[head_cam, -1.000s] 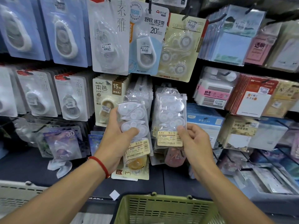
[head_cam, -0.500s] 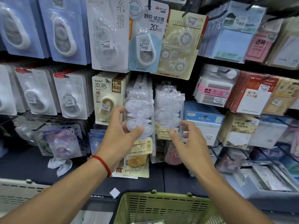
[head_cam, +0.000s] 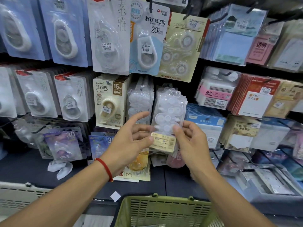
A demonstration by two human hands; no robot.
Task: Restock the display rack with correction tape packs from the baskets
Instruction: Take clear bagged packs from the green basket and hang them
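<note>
Our hands blur in the frame, so exact finger contact is hard to read. The left hand (head_cam: pixel 129 145) hides the bottom of the neighbouring clear packs (head_cam: pixel 139 102) and part of a yellow card below. The basket (head_cam: pixel 164 210) is cut off by the lower edge, its contents out of view.

Our left grip is released, fingers spread and loosely bent, the thumb tip at the left edge of the yellow label on the tape pack (head_cam: pixel 168 115). Our right hand (head_cam: pixel 191 145) pinches that pack's lower right edge. The pack hangs on the rack (head_cam: pixel 193 89), front of its stack, between the other clear packs and blue boxes (head_cam: pixel 206 118).

Products crowd every side; a bare dark shelf strip (head_cam: pixel 164 185) lies below our wrists.
</note>
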